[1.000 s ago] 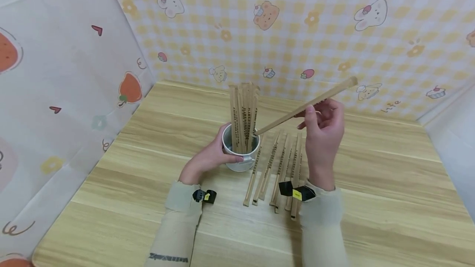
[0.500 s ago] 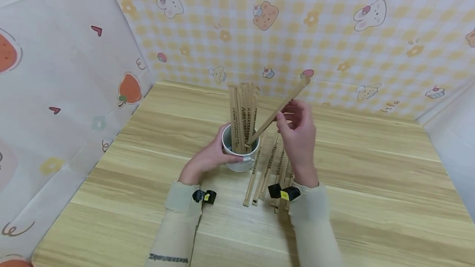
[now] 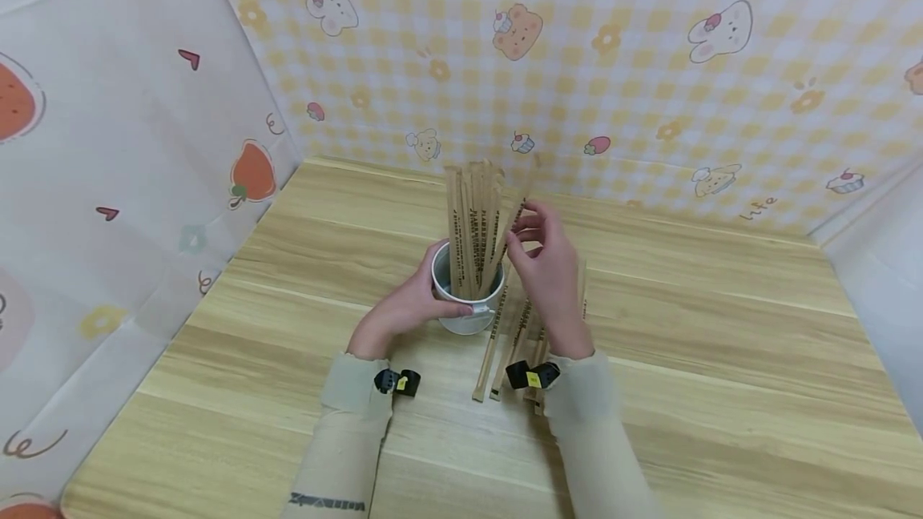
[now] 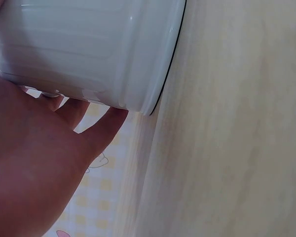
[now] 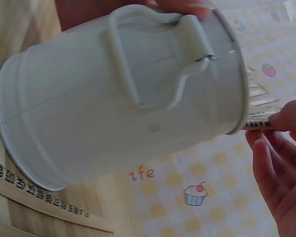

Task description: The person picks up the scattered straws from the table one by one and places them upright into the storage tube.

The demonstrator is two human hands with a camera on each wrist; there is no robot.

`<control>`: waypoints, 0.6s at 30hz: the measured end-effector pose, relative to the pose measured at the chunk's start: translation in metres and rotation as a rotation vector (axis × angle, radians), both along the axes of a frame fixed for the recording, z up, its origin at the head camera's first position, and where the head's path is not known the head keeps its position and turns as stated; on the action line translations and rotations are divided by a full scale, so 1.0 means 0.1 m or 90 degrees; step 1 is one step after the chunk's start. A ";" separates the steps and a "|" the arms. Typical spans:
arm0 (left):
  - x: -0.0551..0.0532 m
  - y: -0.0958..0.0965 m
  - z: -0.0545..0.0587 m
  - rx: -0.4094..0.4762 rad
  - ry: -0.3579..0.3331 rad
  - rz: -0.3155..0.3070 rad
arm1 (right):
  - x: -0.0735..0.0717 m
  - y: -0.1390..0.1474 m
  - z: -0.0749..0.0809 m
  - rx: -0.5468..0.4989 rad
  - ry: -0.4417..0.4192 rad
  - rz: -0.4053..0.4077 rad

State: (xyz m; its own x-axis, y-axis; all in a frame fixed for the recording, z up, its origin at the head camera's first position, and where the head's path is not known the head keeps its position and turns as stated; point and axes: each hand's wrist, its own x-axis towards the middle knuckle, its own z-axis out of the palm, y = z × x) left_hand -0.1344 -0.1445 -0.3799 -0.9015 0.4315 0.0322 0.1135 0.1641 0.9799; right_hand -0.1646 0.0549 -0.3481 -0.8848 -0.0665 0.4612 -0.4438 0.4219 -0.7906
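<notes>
A white metal mug (image 3: 467, 322) with a wire-like handle stands on the table. My left hand (image 3: 407, 304) grips it round the left side, thumb near the handle; in the left wrist view that hand (image 4: 39, 153) lies against the mug wall (image 4: 74, 44). Several paper-wrapped straws (image 3: 472, 219) stand inside. Between thumb and fingers my right hand (image 3: 550, 267) pinches another wrapped straw (image 3: 529, 183), leaning right, its lower end inside the rim. In the right wrist view the pinched straw (image 5: 259, 123) shows beside the mug's mouth.
Several loose wrapped straws (image 3: 489, 367) lie on the wooden table (image 3: 252, 367) right of the mug, partly hidden under the right forearm. A checked, cartoon-printed backdrop (image 3: 613, 62) rises behind, with a white printed one (image 3: 144, 118) at left.
My right hand has moved left toward the mug, bringing the straw from a low slant to a steeper one with its lower end deeper inside. The left hand and mug have stayed still.
</notes>
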 end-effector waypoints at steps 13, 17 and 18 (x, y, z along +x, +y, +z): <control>0.00 0.00 0.00 0.010 -0.015 0.004 | -0.04 -0.07 -0.09 0.107 0.000 0.037; 0.00 0.00 0.00 0.011 -0.010 0.001 | -0.04 -0.07 -0.10 0.134 -0.012 0.044; 0.00 0.00 0.00 0.008 -0.008 0.002 | -0.04 -0.07 -0.10 0.136 -0.018 0.048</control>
State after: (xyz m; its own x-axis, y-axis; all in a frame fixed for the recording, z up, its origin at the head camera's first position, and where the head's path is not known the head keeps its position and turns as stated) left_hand -0.1346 -0.1448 -0.3801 -0.9030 0.4288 0.0260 0.1003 0.1516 0.9833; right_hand -0.1681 0.0478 -0.3580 -0.8862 -0.2256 0.4046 -0.4589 0.5476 -0.6997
